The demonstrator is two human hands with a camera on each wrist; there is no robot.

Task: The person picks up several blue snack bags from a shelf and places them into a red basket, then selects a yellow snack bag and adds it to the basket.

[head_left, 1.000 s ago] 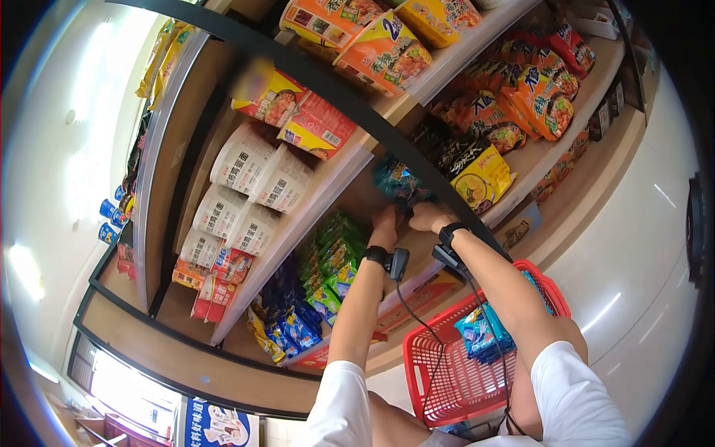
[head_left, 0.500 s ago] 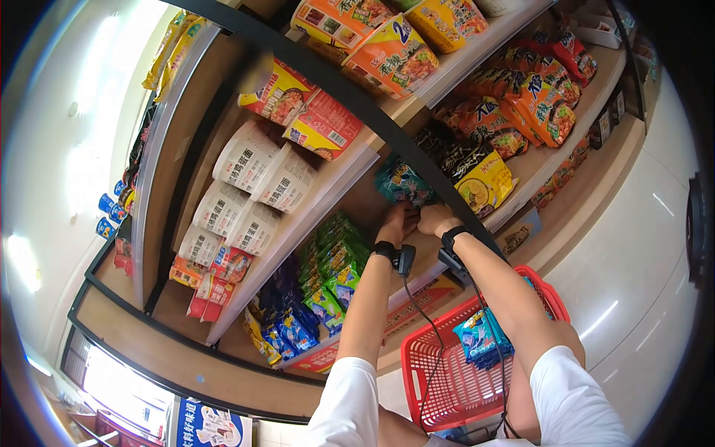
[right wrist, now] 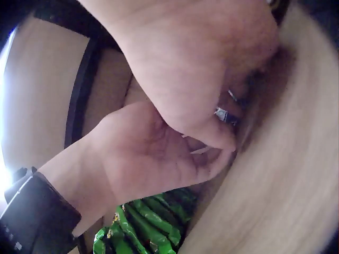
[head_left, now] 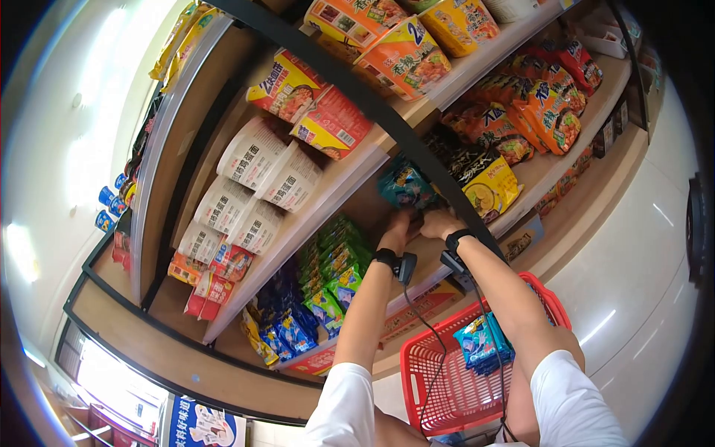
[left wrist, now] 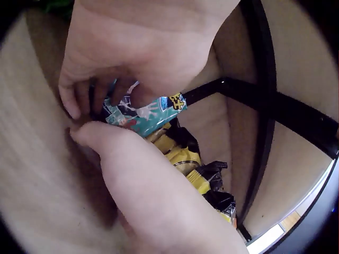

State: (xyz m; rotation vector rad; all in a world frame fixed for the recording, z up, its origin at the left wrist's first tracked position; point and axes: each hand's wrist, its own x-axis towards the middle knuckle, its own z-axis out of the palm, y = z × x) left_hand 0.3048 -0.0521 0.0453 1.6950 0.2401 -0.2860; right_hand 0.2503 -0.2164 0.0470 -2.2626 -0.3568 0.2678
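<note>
A teal snack packet [head_left: 404,186] stands at the back of a wooden shelf [head_left: 428,257], under a black frame bar. My left hand [head_left: 401,222] reaches up to its lower edge, and in the left wrist view the fingers curl round the teal packet [left wrist: 143,114]. My right hand [head_left: 433,222] sits right beside it, touching the left hand. In the right wrist view the right hand [right wrist: 222,127] has its fingers curled at the packet's edge, with the left hand [right wrist: 153,159] below it. Most of the packet is hidden by both hands in the wrist views.
Yellow and black noodle packets [head_left: 488,186] stand just right of the teal one. Green packets [head_left: 339,257] lie to the left, and white cup noodles [head_left: 257,186] fill the shelf above. A red basket [head_left: 439,387] holding blue packets [head_left: 484,343] hangs on my right arm.
Both hands have closed in together on the bottom of the teal packet, the left hand's fingers now wrapped on it. The view has tipped slightly upward.
</note>
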